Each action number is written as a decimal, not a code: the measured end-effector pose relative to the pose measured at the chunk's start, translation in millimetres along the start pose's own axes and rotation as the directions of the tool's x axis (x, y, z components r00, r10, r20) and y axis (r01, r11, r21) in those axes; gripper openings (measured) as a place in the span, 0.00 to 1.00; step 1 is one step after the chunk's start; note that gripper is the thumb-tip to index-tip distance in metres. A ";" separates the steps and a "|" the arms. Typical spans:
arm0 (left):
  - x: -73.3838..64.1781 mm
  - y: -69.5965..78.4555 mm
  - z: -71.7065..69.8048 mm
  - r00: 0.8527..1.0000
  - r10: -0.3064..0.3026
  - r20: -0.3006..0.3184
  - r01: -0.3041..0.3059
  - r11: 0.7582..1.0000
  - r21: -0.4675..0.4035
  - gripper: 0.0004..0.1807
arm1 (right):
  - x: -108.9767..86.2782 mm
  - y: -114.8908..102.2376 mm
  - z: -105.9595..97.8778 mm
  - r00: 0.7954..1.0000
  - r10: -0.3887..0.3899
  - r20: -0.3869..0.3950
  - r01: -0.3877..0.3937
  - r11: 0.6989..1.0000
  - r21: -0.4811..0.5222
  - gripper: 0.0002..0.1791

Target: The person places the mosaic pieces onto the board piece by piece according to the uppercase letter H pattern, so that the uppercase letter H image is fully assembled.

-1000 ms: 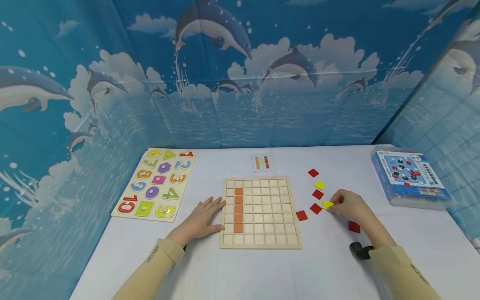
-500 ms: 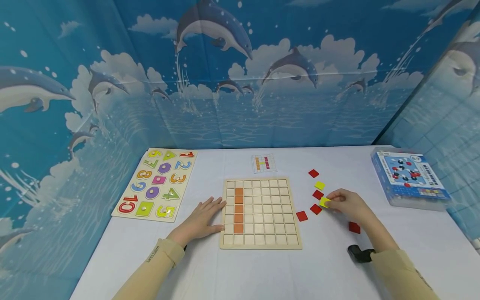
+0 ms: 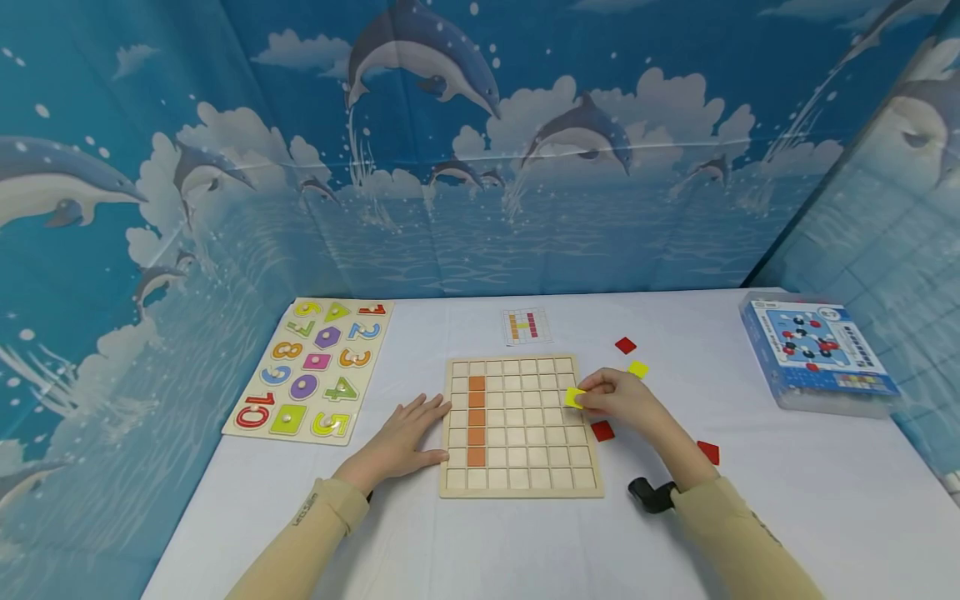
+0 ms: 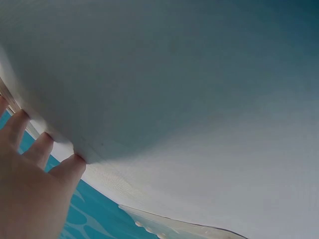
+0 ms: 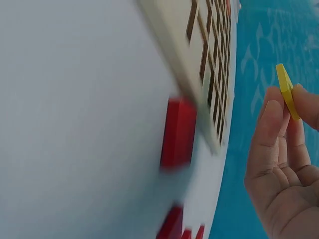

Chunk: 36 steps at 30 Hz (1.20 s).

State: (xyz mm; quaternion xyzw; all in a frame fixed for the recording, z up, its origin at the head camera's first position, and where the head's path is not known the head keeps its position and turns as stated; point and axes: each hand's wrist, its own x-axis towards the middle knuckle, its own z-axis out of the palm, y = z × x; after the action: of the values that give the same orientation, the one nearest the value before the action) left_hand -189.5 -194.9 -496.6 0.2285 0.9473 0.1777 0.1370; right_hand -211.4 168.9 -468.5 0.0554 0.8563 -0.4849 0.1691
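My right hand (image 3: 618,402) pinches a yellow square tile (image 3: 573,397) between thumb and fingers, over the right edge of a wooden grid board (image 3: 525,489). In the right wrist view the yellow tile (image 5: 287,92) is seen nearly edge-on, raised above the table. A column of several orange tiles (image 3: 477,417) fills cells near the board's left side. My left hand (image 3: 402,442) lies with fingers spread, fingertips at the board's left edge; the left wrist view shows its straight fingers (image 4: 70,172).
Red tiles (image 3: 602,431) lie right of the board, with another yellow tile (image 3: 637,369) behind my right hand. A small pattern card (image 3: 527,326) is beyond the board. A number puzzle board (image 3: 307,371) lies at left, a boxed set (image 3: 821,354) at right.
My right hand has lifted the yellow tile from among the loose tiles and carried it left to the board's right edge. The left hand has stayed in place.
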 end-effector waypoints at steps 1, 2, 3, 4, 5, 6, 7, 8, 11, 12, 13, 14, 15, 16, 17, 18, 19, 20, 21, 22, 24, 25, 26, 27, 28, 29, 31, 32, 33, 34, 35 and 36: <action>-0.2 0.2 -0.3 1.000 0.000 0.001 0.000 1.000 -0.001 0.42 | 1.6 -3.5 5.7 1.000 -0.001 0.010 0.001 1.000 0.011 0.17; -0.2 0.4 -0.5 1.000 0.000 0.000 0.000 1.000 -0.004 0.42 | 2.8 -6.9 11.3 1.000 -0.007 0.022 0.007 1.000 0.024 0.17; -0.3 0.6 -0.7 1.000 0.000 0.001 0.000 1.000 -0.004 0.42 | 4.2 -9.9 17.0 0.999 -0.017 0.031 0.016 0.999 0.036 0.16; -0.5 0.8 -1.0 1.000 0.001 -0.001 -0.001 1.000 -0.006 0.42 | 5.1 -12.9 22.5 0.999 -0.026 0.037 0.024 0.999 0.046 0.15; -0.6 0.9 -1.3 1.000 0.003 -0.002 -0.003 1.000 -0.008 0.42 | 5.8 -15.6 27.9 0.998 -0.037 0.046 0.034 0.998 0.058 0.14; -0.7 1.0 -1.5 1.000 0.003 -0.004 -0.004 1.000 -0.010 0.42 | 6.5 -18.4 32.9 0.998 -0.046 0.054 0.042 0.997 0.070 0.13; -0.7 1.1 -1.7 1.000 0.003 -0.005 -0.003 1.000 -0.010 0.42 | 7.1 -20.9 37.9 0.996 -0.058 0.062 0.053 0.995 0.082 0.12; -0.7 1.0 -1.8 1.000 0.003 -0.006 -0.003 1.000 -0.011 0.42 | 7.6 -23.4 42.8 0.995 -0.069 0.072 0.062 0.993 0.097 0.12; -0.8 1.0 -2.3 1.000 0.004 -0.008 -0.004 1.000 -0.010 0.42 | 8.7 -30.8 56.1 0.992 -0.084 0.097 0.071 0.989 0.133 0.11; -0.8 0.9 -2.3 1.000 0.003 -0.007 -0.003 1.000 -0.010 0.42 | 9.1 -33.0 59.9 0.990 -0.091 0.106 0.076 0.988 0.138 0.11; -0.9 0.9 -2.3 1.000 0.002 -0.005 -0.002 1.000 -0.010 0.42 | 9.6 -35.0 63.8 0.990 -0.094 0.108 0.078 0.987 0.138 0.10; -1.0 0.8 -2.3 1.000 0.003 -0.007 -0.003 1.000 -0.011 0.42 | 10.1 -36.9 67.2 0.989 -0.095 0.112 0.079 0.987 0.139 0.10; -1.2 0.8 -2.2 1.000 0.002 -0.007 -0.002 1.000 -0.010 0.42 | 10.3 -38.8 70.3 0.989 -0.097 0.112 0.081 0.988 0.134 0.10; -1.3 0.7 -2.1 1.000 0.002 -0.006 -0.002 1.000 -0.011 0.42 | 11.1 -40.5 73.3 0.989 -0.098 0.109 0.085 0.989 0.124 0.09; -1.4 0.6 -2.0 1.000 0.001 -0.006 -0.001 1.000 -0.010 0.42 | 11.9 -42.3 76.0 0.990 -0.098 0.106 0.085 0.989 0.121 0.09; -1.5 0.7 -2.0 1.000 0.000 -0.007 0.000 1.000 -0.011 0.42 | 12.7 -43.9 78.4 0.990 -0.098 0.103 0.086 0.990 0.115 0.09; -1.6 0.7 -1.9 1.000 0.000 -0.008 0.000 1.000 -0.011 0.42 | 13.7 -45.5 80.8 0.991 -0.094 0.096 0.083 0.990 0.110 0.08; -1.6 0.8 -2.0 1.000 0.000 -0.009 0.000 1.000 -0.010 0.42 | 14.4 -47.2 82.7 0.991 -0.094 0.095 0.084 0.991 0.107 0.08; -1.6 0.9 -2.0 1.000 -0.001 -0.007 0.001 1.000 -0.008 0.42 | 15.1 -48.7 84.6 0.991 -0.092 0.093 0.082 0.991 0.103 0.07; -1.6 1.0 -2.0 1.000 -0.001 -0.007 0.001 1.000 -0.008 0.42 | 16.1 -49.9 86.5 0.992 -0.089 0.093 0.080 0.992 0.101 0.07; -1.2 1.3 -2.0 1.000 -0.001 -0.006 0.001 1.000 -0.007 0.42 | 17.5 -51.7 89.7 0.993 -0.084 0.088 0.076 0.993 0.092 0.06; -1.1 1.4 -1.9 1.000 -0.001 -0.005 0.001 1.000 -0.008 0.42 | 18.4 -52.3 91.3 0.993 -0.083 0.085 0.076 0.994 0.083 0.06; -1.0 1.6 -1.8 1.000 -0.001 -0.005 0.001 1.000 -0.008 0.42 | 19.0 -52.7 92.6 0.993 -0.080 0.083 0.074 0.994 0.076 0.06; -0.7 1.6 -1.6 1.000 -0.002 -0.005 0.002 1.000 -0.010 0.42 | 19.9 -52.9 93.9 0.994 -0.079 0.081 0.073 0.995 0.068 0.05; -0.7 1.6 -1.6 1.000 -0.003 -0.006 0.003 1.000 -0.012 0.42 | 20.8 -53.0 95.1 0.994 -0.079 0.077 0.075 0.995 0.059 0.05; -0.7 1.7 -1.5 1.000 -0.005 -0.006 0.005 1.000 -0.014 0.42 | 21.5 -53.1 96.1 0.994 -0.080 0.074 0.077 0.996 0.050 0.05; -0.9 1.6 -1.1 1.000 -0.009 -0.006 0.009 1.000 -0.018 0.42 | 22.5 -52.8 97.6 0.994 -0.084 0.070 0.083 0.996 0.027 0.05; -0.9 1.6 -0.9 1.000 -0.011 -0.005 0.011 1.000 -0.019 0.42 | 22.6 -52.8 98.0 0.994 -0.085 0.067 0.084 0.996 0.016 0.05; -1.0 1.4 -0.6 1.000 -0.011 -0.005 0.011 1.000 -0.020 0.42 | 23.0 -52.6 98.4 0.994 -0.086 0.064 0.086 0.996 0.001 0.05; -1.1 1.3 -0.6 1.000 -0.011 -0.005 0.011 1.000 -0.019 0.42 | 23.0 -52.5 98.7 0.994 -0.087 0.062 0.088 0.996 -0.011 0.05; -0.8 1.0 -0.5 1.000 -0.012 -0.004 0.012 1.000 -0.017 0.42 | 23.2 -52.4 98.9 0.994 -0.087 0.059 0.089 0.996 -0.022 0.04; -0.7 0.6 -0.6 1.000 -0.011 -0.004 0.011 1.000 -0.015 0.42 | 23.7 -52.5 99.1 0.995 -0.086 0.058 0.088 0.996 -0.034 0.04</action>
State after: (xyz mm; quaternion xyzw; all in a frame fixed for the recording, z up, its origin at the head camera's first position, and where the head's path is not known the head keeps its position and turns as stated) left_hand -188.9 -194.8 -495.7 0.2221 0.9474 0.1845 0.1378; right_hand -223.8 55.6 -480.9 0.0011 0.8615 -0.4775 0.1728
